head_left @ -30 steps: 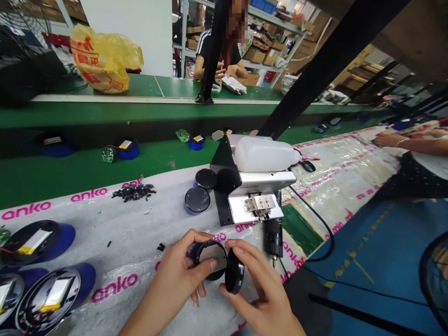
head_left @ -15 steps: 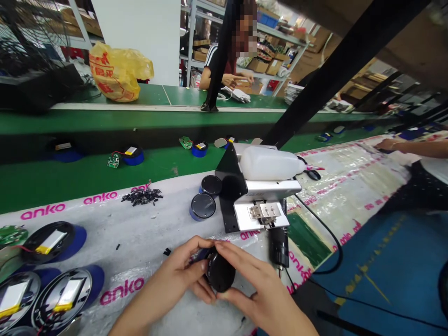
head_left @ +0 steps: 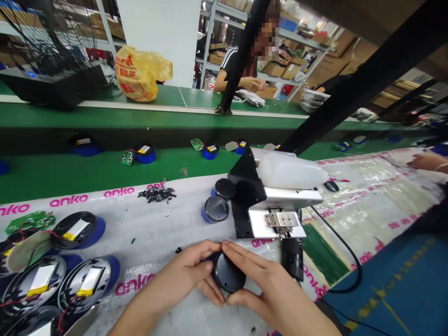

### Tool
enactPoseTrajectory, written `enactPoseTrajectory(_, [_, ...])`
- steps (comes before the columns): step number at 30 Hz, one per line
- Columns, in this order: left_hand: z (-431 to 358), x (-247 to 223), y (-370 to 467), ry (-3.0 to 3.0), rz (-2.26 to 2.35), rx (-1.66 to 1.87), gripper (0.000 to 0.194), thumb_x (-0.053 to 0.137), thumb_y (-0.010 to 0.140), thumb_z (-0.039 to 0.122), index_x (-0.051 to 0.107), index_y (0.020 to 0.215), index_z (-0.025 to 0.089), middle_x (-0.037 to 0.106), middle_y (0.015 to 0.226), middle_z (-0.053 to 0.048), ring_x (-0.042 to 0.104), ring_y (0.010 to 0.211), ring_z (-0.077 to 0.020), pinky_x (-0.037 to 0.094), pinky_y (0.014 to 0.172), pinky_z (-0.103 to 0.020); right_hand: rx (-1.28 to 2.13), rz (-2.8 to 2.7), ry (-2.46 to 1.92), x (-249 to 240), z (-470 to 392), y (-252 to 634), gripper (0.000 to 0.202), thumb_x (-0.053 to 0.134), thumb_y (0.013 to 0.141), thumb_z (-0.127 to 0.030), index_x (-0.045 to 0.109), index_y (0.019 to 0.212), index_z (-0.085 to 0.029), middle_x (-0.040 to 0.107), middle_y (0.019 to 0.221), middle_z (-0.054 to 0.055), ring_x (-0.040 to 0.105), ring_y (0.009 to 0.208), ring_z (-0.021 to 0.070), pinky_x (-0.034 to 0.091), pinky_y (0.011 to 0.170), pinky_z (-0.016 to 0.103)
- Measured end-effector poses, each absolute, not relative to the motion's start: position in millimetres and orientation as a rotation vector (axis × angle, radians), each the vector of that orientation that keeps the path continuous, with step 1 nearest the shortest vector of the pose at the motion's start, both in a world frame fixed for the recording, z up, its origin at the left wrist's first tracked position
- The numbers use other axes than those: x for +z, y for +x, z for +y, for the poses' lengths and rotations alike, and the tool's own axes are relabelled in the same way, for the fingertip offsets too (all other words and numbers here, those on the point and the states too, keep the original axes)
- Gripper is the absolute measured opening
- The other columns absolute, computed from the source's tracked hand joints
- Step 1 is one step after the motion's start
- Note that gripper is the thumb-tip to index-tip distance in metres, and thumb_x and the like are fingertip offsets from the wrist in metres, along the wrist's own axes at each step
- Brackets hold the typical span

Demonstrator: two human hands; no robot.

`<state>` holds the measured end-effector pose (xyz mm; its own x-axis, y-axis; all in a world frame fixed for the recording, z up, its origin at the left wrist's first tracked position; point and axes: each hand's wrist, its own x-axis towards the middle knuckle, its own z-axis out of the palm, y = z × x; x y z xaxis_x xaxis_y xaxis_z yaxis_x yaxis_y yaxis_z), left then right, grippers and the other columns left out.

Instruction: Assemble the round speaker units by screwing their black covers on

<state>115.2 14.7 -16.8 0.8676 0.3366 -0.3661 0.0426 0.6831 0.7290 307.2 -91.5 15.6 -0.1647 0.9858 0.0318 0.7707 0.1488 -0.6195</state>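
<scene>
A round black-faced part (head_left: 230, 272) is held upright between my two hands above the plastic-covered table. My left hand (head_left: 199, 268) grips its left edge, thumb near the face and fingers underneath. Around the right rim curve the fingers and thumb of my right hand (head_left: 257, 275). Two similar blue parts with black lids, one nearer (head_left: 216, 209) and one behind it (head_left: 225, 188), stand beside a metal fixture (head_left: 276, 219). A white plastic bottle (head_left: 292, 171) lies on top of the fixture.
Blue housings with batteries (head_left: 89, 280) crowd the lower left. Small black pieces (head_left: 157, 193) form a pile. More housings (head_left: 146, 154) sit on the green belt (head_left: 175, 169). A black tool (head_left: 292, 256) lies below the fixture. A person (head_left: 227, 65) works opposite; another person's hand (head_left: 425, 162) shows at right.
The view has shifted, so the surroundings appear further right. The black face of the held part now shows more fully. Both hands keep their hold.
</scene>
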Motion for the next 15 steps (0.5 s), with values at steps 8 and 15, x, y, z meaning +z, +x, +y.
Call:
enactPoseTrajectory(8, [18,-4,110,0.882,0.499,0.128,0.041,0.065,0.087,0.033,0.06,0.125,0.018,0.072,0.084,-0.004,0.071,0.071,-0.0169,0.056,0.071,-0.031,0.415,-2.109,-1.704,11,-97,305,0.079,0.084,0.079,-0.03,0.048,0.15,-0.025,0.062,0.141,0.012,0.066,0.121,0.0321,0.062,0.095,0.042])
enactPoseTrajectory(15, [5,-4,119,1.09,0.634,0.167,0.035,0.069,0.082,0.021,0.063,0.116,0.021,0.066,0.073,0.003,0.065,0.062,-0.0137,0.053,0.062,-0.025,0.246,-2.043,-1.794,7,-100,297,0.056,0.068,0.091,-0.05,0.057,0.141,-0.028,0.063,0.129,0.016,0.071,0.103,0.0296,0.067,0.073,0.039])
